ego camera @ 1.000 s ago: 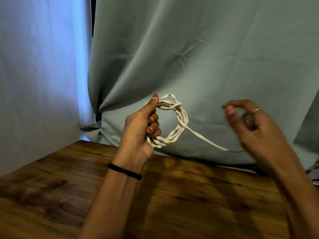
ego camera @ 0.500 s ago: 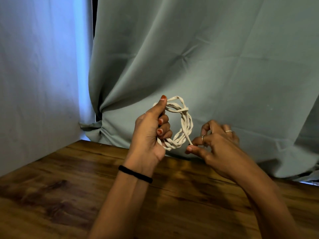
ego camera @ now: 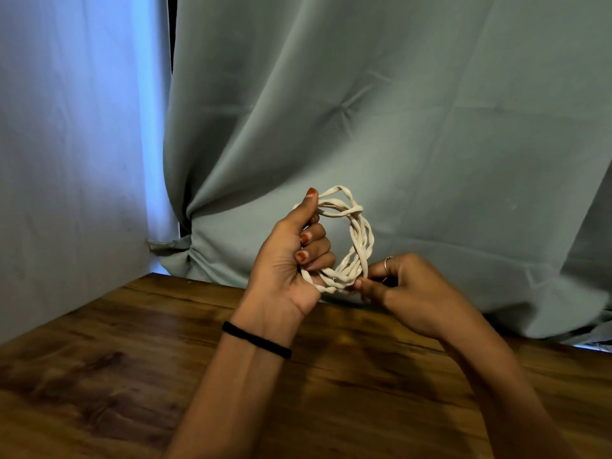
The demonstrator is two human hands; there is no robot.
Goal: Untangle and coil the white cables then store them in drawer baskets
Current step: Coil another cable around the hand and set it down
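Our left hand (ego camera: 284, 260) grasping the coiled white cable (ego camera: 359, 238) at its nine o'clock, our right hand (ego camera: 407, 286) pinching it at five o'clock, above wooden table (ego camera: 99, 376)

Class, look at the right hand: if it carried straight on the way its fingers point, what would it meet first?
The right hand points left, its fingers already pinching the bottom of the cable coil. Beyond the coil, probably the left hand, though depth is unclear.

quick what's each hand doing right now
Left hand: gripping the coiled white cable.
Right hand: pinching the coil's lower end.
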